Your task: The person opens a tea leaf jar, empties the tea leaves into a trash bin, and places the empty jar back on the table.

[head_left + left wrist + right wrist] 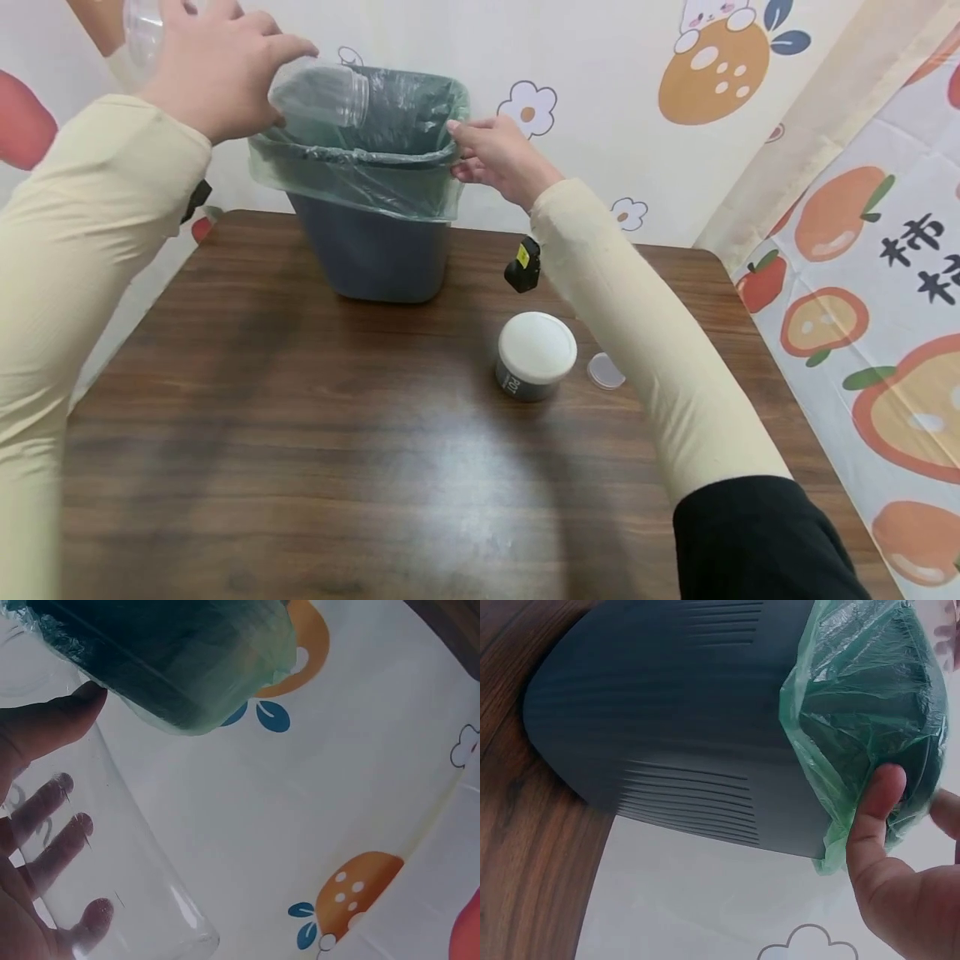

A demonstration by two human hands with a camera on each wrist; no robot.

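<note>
While your left hand [225, 79] grips the tilted clear jar [322, 93] with its mouth at the top of the bin [367, 254], at eleven o'clock on the table [337, 467], aim it well inside the liner [360, 187]. Your right hand [502, 158] pinches the liner at the bin's three o'clock edge; a steady hold there should stop slipping.

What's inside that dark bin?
Inside the bin, a green liner shows; a clear jar in the left hand is at the opening. The bottom, and anything there, is hidden.
</note>
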